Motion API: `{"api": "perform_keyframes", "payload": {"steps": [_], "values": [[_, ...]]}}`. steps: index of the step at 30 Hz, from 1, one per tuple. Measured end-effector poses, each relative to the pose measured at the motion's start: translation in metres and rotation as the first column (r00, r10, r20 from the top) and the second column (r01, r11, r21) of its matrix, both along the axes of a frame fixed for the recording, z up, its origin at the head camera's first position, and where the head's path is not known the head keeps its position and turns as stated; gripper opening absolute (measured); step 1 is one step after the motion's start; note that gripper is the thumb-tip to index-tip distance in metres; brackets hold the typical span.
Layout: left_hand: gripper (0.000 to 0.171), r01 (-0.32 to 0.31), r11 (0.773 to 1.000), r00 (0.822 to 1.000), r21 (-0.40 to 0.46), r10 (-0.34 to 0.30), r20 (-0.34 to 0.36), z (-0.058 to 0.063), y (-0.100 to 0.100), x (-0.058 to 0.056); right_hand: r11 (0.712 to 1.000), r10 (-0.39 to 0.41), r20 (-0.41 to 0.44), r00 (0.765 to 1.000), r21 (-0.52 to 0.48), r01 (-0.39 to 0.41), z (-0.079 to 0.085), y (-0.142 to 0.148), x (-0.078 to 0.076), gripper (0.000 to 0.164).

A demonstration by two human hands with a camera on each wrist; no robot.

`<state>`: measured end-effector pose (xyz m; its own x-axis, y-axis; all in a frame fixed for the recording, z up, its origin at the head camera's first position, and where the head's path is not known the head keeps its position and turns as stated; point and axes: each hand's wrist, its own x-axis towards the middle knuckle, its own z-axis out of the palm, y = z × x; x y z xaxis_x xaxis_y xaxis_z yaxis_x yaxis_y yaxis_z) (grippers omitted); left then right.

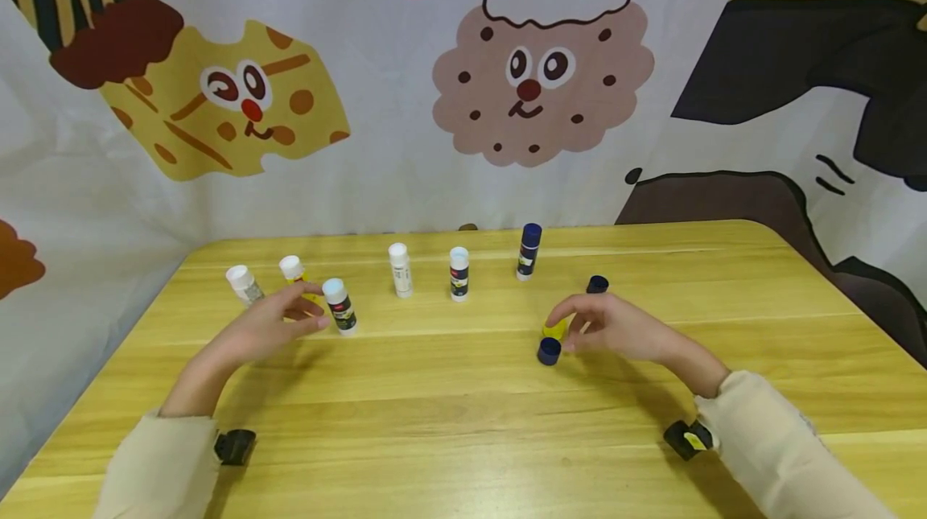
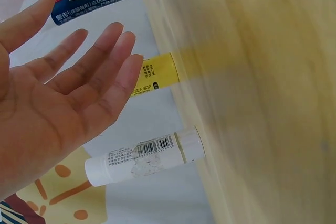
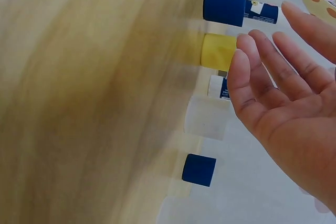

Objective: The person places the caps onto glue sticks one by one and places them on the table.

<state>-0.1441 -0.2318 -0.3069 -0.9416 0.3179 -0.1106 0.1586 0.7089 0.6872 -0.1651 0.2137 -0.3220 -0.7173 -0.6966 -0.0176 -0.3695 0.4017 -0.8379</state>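
Note:
My left hand (image 1: 278, 318), fingers loosely bent, is beside an uncapped-looking glue stick (image 1: 342, 311) with a navy label and pale top. Behind that hand stand a yellow glue stick (image 2: 160, 74) with a white top and a white glue stick (image 2: 147, 156) with a barcode. Over on the right, my right hand (image 1: 611, 326) hovers around small caps with its fingers relaxed. Nearest to it are a navy cap (image 1: 549, 351) and a yellow cap (image 3: 218, 51), the latter partly behind the fingers. Neither hand grips anything in the wrist views.
Farther back stand a white glue stick (image 1: 401, 269), a navy-labelled one (image 1: 459, 273) and a navy-topped one (image 1: 529, 252). Another navy cap (image 1: 597, 284) sits behind the right hand. A translucent cap (image 3: 205, 119) shows in the right wrist view. The wooden table (image 1: 463, 422) meets a printed curtain (image 1: 384, 181).

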Motion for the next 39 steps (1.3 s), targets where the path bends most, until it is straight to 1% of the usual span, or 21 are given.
{"api": "perform_keyframes", "payload": {"steps": [4,8,14,18,19,22,28,39], "values": [[0.05,0.012,1.0,1.0,0.019,-0.012,-0.007,0.001,0.001,-0.001,1.0,0.006,0.002,1.0,0.011,-0.006,-0.002,-0.001,0.002,0.032],[0.051,0.018,0.999,1.0,0.034,-0.017,-0.018,0.0,0.001,-0.002,0.999,-0.004,0.035,0.999,0.035,0.003,-0.004,-0.002,0.003,0.033],[0.051,0.016,0.999,0.999,0.033,-0.014,-0.048,-0.001,0.004,-0.005,0.999,-0.005,0.046,0.999,0.041,0.003,-0.007,-0.003,0.003,0.034],[0.053,0.012,0.999,0.999,0.032,-0.011,-0.04,-0.002,0.006,-0.006,1.0,0.009,0.024,1.0,0.026,-0.009,-0.01,-0.004,0.002,0.033],[0.053,0.014,0.999,0.999,0.034,-0.012,-0.038,-0.002,0.006,-0.006,1.0,0.023,0.01,1.0,0.019,-0.023,-0.01,-0.004,0.002,0.032],[0.054,0.018,0.999,0.999,0.041,-0.016,-0.034,-0.003,0.007,-0.007,0.999,0.03,0.006,1.0,0.018,-0.03,-0.011,-0.005,0.003,0.031],[0.052,0.022,0.999,0.999,0.045,-0.021,-0.035,-0.005,0.008,-0.008,0.999,-0.008,0.04,0.999,0.045,0.006,-0.011,-0.007,0.004,0.032],[0.052,0.016,1.0,0.999,0.022,-0.016,-0.029,-0.005,0.009,-0.01,0.996,-0.021,0.024,0.999,0.083,0.019,-0.013,-0.01,0.003,0.031]]}}
